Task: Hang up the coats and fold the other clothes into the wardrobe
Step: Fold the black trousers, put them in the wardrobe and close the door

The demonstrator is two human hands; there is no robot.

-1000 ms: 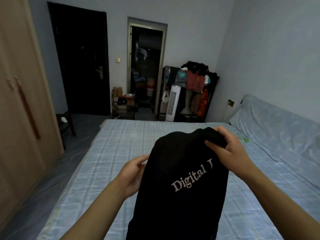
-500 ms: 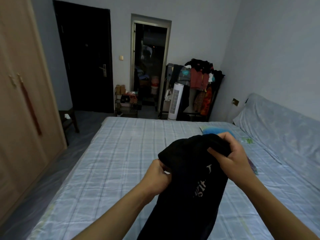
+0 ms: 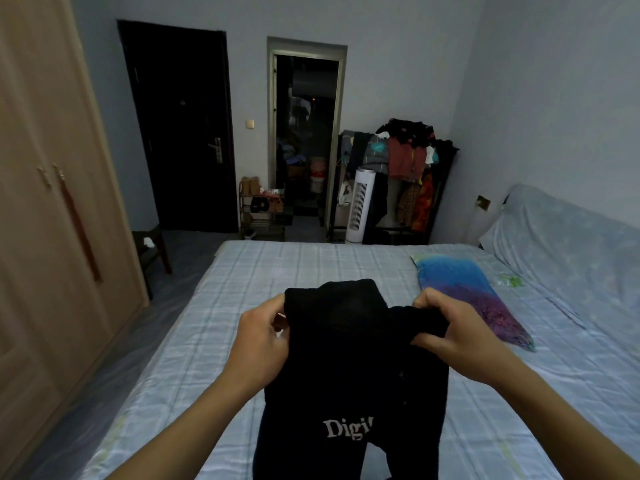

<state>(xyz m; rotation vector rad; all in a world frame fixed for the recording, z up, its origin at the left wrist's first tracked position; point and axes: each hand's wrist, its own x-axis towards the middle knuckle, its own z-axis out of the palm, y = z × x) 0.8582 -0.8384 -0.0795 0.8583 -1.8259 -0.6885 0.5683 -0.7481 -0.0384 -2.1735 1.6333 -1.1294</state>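
A black garment [image 3: 353,368] with white lettering hangs in front of me over the bed [image 3: 214,327]. My left hand [image 3: 259,344] grips its upper left edge. My right hand [image 3: 457,334] grips a bunched part at its upper right. The top of the garment stands up between the two hands. Its lower part drops out of the bottom of the view. The wooden wardrobe [image 3: 45,216] stands along the left wall with its doors shut.
A folded blue and purple cloth [image 3: 467,292] lies on the bed at the right. A pillow [image 3: 568,244] lies at far right. A full clothes rack [image 3: 401,181], a white tower fan [image 3: 358,206], a shoe shelf [image 3: 263,213] and a stool [image 3: 152,247] stand beyond the bed.
Both hands have lowered and spread the black garment wider. My left hand moved left along its top edge. The blue and purple cloth on the bed has come into view.
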